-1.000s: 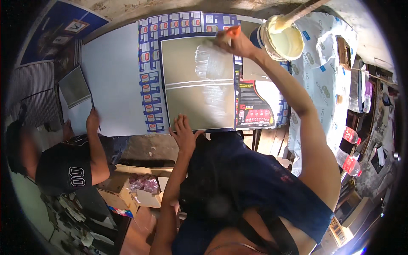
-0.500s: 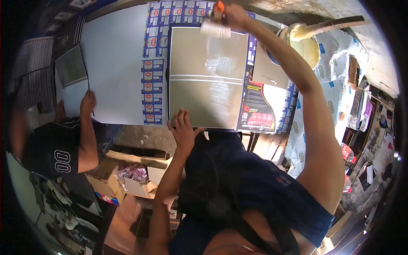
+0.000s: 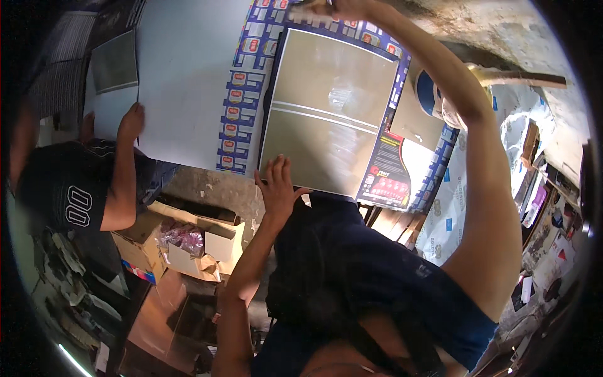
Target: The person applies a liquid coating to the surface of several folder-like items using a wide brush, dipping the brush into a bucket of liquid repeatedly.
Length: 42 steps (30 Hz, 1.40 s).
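A tan board with two pale stripes across its middle lies in front of me. Wet, shiny streaks run down its surface. At the far edge, my right hand is closed round a wide flat brush, partly cut off by the top of the picture. The brush is just beyond the board's far left corner, over the printed sheet. My left hand rests with fingers spread on the board's near left corner. Under the board is blue printed sheeting with a repeated red-and-white pattern.
A pail, partly hidden by my right forearm, stands at the right with a stick across it. To the left lies a large white sheet. A co-worker's hand touches a small grey panel. An opened carton sits below.
The brush has moved left past the board's far edge with my right hand. My left hand stays on the near corner. The whole view has turned slightly, and the board appears tilted.
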Each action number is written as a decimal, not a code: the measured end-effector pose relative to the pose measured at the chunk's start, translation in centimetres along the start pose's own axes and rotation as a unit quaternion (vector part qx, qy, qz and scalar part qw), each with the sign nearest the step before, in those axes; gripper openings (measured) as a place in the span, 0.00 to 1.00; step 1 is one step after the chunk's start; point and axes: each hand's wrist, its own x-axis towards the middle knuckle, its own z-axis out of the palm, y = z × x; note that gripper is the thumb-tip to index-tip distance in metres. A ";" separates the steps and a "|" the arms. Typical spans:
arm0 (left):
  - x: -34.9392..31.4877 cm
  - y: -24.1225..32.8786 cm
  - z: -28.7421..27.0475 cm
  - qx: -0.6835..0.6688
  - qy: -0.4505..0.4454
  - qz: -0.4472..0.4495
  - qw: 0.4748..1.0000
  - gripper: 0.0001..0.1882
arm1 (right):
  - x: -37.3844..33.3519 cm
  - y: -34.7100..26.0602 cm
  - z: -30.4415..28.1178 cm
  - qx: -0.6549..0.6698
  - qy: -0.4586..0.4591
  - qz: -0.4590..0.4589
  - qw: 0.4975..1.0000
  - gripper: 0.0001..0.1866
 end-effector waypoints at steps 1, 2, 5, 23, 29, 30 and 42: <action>0.1 0.0 -0.1 -0.003 -0.008 -0.007 1.000 0.56 | -0.3 -0.3 2.0 0.085 -0.117 0.142 0.979 0.25; 0.1 0.0 -0.1 -0.002 -0.007 -0.013 1.000 0.56 | -1.5 -0.7 3.7 0.073 -0.096 -0.018 0.993 0.26; 0.1 0.1 -0.2 -0.010 -0.006 -0.014 1.000 0.56 | -2.2 -4.1 3.5 -0.093 -0.143 -0.057 0.984 0.25; -0.1 -0.2 -0.4 -0.056 0.024 0.006 0.998 0.55 | -1.9 -8.1 7.1 -0.055 -0.123 0.012 0.991 0.14; -0.1 -0.1 -0.5 -0.036 0.041 0.014 0.998 0.56 | -1.1 -8.8 8.5 -0.087 -0.183 0.023 0.979 0.16; -0.2 -0.2 -0.3 -0.056 0.043 0.009 0.997 0.58 | -0.2 -9.1 7.1 -0.138 -0.093 0.025 0.986 0.16; -1.3 0.4 0.1 -0.087 0.060 -0.125 0.986 0.70 | -8.6 -8.0 6.9 -0.142 0.069 -0.033 0.987 0.13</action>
